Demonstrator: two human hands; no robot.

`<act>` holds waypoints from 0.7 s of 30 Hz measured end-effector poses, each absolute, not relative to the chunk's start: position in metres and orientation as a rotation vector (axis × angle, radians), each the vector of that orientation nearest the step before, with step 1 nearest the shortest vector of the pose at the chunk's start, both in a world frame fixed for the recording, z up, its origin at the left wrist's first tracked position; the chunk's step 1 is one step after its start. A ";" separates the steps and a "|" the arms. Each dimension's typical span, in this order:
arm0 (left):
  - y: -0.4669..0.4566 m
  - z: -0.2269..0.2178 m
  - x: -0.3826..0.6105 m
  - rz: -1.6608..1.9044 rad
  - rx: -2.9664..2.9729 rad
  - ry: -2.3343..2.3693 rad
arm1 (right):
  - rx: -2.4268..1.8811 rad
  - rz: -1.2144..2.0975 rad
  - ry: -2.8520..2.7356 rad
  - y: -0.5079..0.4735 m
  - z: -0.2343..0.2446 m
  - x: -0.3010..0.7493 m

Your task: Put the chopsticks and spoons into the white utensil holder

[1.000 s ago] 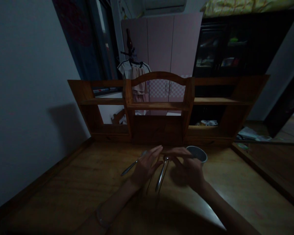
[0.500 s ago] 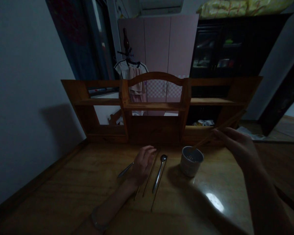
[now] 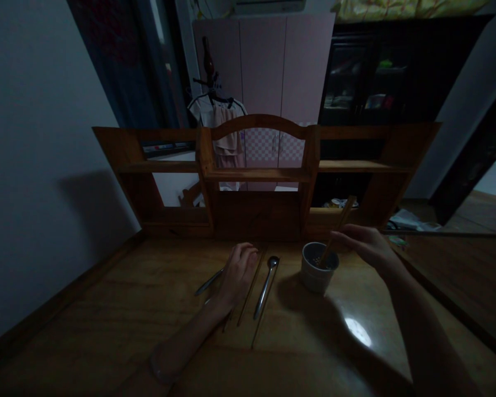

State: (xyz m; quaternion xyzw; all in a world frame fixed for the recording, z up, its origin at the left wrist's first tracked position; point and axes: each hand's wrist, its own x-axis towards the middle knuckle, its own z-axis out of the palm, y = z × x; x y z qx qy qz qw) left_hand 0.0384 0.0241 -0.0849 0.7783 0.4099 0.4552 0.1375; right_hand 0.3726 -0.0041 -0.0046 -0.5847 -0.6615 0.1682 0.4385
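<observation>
As the right hand (image 3: 366, 243) pinches chopsticks (image 3: 344, 217), they slant down leftward into the cup (image 3: 315, 280). The left hand (image 3: 236, 274) half-curls, its hold unclear.

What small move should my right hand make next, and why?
Probably loosen your fingers and let the wooden chopsticks lean in the gray cup: your right hand pinches them above it, and they already reach down inside.

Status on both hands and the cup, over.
Right hand holding chopsticks, lower ends in cup. Left hand low over table, grip unclear. Cup upright. Spoon lies between left hand and cup.
</observation>
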 end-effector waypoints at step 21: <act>0.033 -0.102 0.041 1.259 2.206 1.254 | -1.534 0.453 -1.732 0.013 -0.029 0.383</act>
